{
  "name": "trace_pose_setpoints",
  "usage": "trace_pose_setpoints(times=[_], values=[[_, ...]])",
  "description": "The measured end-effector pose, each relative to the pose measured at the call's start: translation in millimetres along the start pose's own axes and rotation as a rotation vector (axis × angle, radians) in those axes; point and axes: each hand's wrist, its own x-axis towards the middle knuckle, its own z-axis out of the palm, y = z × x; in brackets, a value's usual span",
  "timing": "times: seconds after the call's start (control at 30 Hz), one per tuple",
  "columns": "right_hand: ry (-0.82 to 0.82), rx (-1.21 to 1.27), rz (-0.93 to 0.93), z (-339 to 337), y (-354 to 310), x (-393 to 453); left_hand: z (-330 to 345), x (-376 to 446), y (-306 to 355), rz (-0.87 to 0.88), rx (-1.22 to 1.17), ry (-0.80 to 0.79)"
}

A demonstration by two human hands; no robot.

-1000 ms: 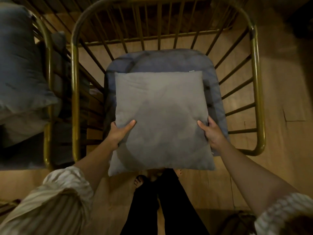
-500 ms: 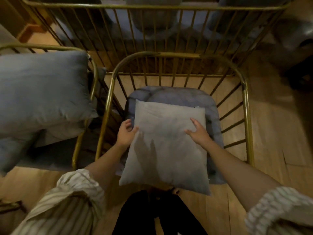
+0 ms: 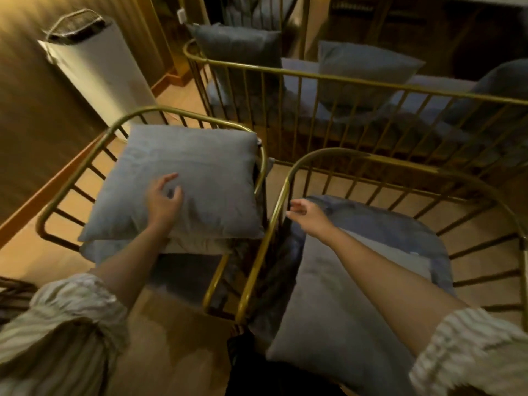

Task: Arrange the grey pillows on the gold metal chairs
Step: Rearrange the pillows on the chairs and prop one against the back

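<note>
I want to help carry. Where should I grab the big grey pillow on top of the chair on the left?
Probably take the grey pillow by its two side edges, one in each of your hands, coming from above. It lies flat on another pillow, and the gold chair rail crowds its far edge.

Two gold metal chairs (image 3: 251,270) stand side by side on a wooden floor (image 3: 177,338). Each seat carries grey pillows: a stacked pair (image 3: 188,181) left, one flat pillow (image 3: 337,310) right.
</note>
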Motion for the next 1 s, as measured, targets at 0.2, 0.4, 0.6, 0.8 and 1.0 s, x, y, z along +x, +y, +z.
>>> trace_pose_setpoints(times=[0.2, 0.4, 0.6, 0.8, 1.0], values=[[0.018, 0.112, 0.074, 73, -80, 68, -71, 110, -71, -0.225, 0.214, -0.110], [0.035, 0.349, 0.197, 110, -108, 124, -88, 175, -105, -0.628, -0.048, -0.342], [0.022, 0.573, 0.285, 112, -115, 147, -78, 209, -128, -0.771, -0.279, -0.397], [0.070, 0.621, 0.228, 94, -113, 138, -75, 205, -69, -0.648, -0.243, -0.254], [0.210, 0.787, 0.141, 23, -92, 90, -36, 185, -4, -0.541, -0.506, -0.312]])
